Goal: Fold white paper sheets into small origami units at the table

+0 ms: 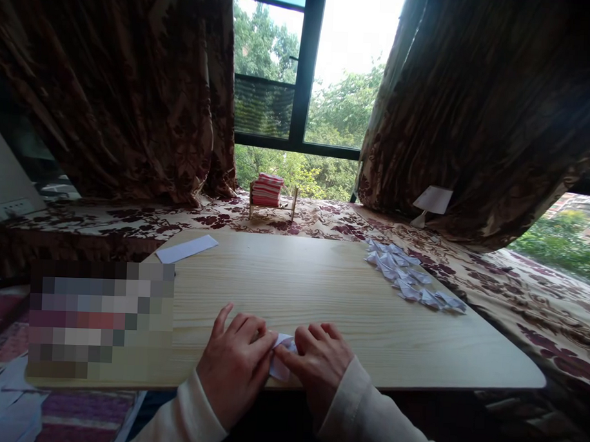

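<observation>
Close to the table's front edge, a small piece of folded white paper [281, 369] lies between my two hands. My left hand [236, 357] presses on its left side, thumb and fingertips closed against it, with the little finger raised. From the right, my right hand [319, 360] pinches the paper, its thumb on top and the other fingers curled. Parts of the paper are hidden under the fingers. Several folded white paper pieces [404, 276] lie in rows at the table's right side. A flat white paper strip [187, 249] rests near the far left corner.
The pale wooden table [274, 272] has rounded corners. Behind it, a patterned cloth ledge [324, 215] carries a small rack with folded red-striped cloths [267, 190] and a white lamp [432, 200]. Loose white papers [12, 398] lie lower left. A blurred patch covers the table's left part.
</observation>
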Tool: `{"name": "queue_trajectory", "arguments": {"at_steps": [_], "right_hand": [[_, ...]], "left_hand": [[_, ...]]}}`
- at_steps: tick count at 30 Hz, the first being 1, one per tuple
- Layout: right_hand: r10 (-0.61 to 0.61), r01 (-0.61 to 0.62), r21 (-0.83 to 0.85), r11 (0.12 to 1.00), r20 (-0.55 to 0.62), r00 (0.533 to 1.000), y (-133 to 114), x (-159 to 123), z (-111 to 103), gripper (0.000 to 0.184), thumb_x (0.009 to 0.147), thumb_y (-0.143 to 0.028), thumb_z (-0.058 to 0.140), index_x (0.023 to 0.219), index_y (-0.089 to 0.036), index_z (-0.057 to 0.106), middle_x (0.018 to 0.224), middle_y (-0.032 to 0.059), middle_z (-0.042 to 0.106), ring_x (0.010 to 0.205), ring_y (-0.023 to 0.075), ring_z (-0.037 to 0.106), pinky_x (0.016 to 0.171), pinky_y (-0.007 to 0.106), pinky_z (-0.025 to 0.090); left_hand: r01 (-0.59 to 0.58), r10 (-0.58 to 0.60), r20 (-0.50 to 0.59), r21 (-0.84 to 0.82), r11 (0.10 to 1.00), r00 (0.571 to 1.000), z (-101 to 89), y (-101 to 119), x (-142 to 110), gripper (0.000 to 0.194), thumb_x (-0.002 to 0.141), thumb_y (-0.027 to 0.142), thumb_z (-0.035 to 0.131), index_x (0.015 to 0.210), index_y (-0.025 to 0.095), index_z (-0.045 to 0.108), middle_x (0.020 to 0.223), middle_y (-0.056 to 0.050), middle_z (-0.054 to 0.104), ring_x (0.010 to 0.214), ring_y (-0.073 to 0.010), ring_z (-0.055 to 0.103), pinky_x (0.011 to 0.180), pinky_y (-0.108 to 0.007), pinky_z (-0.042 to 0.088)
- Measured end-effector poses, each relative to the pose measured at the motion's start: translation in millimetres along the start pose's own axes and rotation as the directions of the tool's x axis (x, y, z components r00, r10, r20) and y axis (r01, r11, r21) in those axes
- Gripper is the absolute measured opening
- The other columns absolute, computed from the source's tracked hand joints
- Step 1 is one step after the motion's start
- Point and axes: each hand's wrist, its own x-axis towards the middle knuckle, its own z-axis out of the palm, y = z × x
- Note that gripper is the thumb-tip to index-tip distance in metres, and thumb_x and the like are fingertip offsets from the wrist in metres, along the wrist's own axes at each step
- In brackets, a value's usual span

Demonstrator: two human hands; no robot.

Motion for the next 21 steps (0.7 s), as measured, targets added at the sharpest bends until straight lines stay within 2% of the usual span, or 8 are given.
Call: {"name": "queue_trajectory", "arguments": {"at_steps": [7, 12, 16, 21], "right_hand": [[0.021, -0.02, -0.015, 1.0, 0.074, 0.997, -2, 2, -5, 0.025, 0.079, -0.032, 0.05, 0.104, -0.034, 0.055, 0.079, 0.0036, 0.057, 0.072, 0.0193, 0.048, 0.063, 0.032, 0.025], [0.036, -0.037, 0.004, 0.999, 0.134, 0.99, -3, 3, -9, 0.023, 0.079, -0.033, 0.048, 0.101, -0.033, 0.057, 0.081, 0.004, 0.057, 0.075, 0.0206, 0.049, 0.064, 0.033, 0.026], [0.037, -0.039, 0.014, 0.999, 0.14, 0.989, -3, 3, -8, 0.023, 0.08, -0.034, 0.047, 0.101, -0.032, 0.057, 0.081, 0.0044, 0.057, 0.074, 0.0201, 0.048, 0.063, 0.032, 0.026], [0.034, -0.035, 0.008, 0.999, 0.122, 0.992, -2, 2, -5, 0.024, 0.081, -0.034, 0.048, 0.103, -0.033, 0.057, 0.08, 0.0044, 0.057, 0.074, 0.0197, 0.047, 0.063, 0.032, 0.025]], "left_hand": [[-0.006, 0.006, 0.077, -0.006, 1.0, 0.997, -5.4, -5, -2, 0.019, 0.08, 0.022, 0.045, 0.091, 0.025, 0.06, 0.086, -0.001, 0.058, 0.087, -0.0184, 0.051, 0.098, -0.052, 0.018], [0.022, -0.018, 0.07, -0.069, 0.997, 0.997, -10.7, -3, -3, 0.019, 0.078, 0.019, 0.046, 0.089, 0.025, 0.06, 0.086, -0.001, 0.057, 0.086, -0.0178, 0.051, 0.098, -0.05, 0.019], [0.088, -0.082, 0.081, -0.076, 0.993, 0.993, -9.1, 1, 1, 0.016, 0.074, 0.02, 0.051, 0.086, 0.025, 0.06, 0.085, 0.0, 0.057, 0.085, -0.0181, 0.051, 0.098, -0.05, 0.02], [0.078, -0.074, 0.085, -0.049, 0.996, 0.994, -6.1, 0, 2, 0.018, 0.074, 0.016, 0.047, 0.085, 0.024, 0.059, 0.081, 0.0, 0.059, 0.084, -0.0188, 0.052, 0.098, -0.049, 0.019]]}}
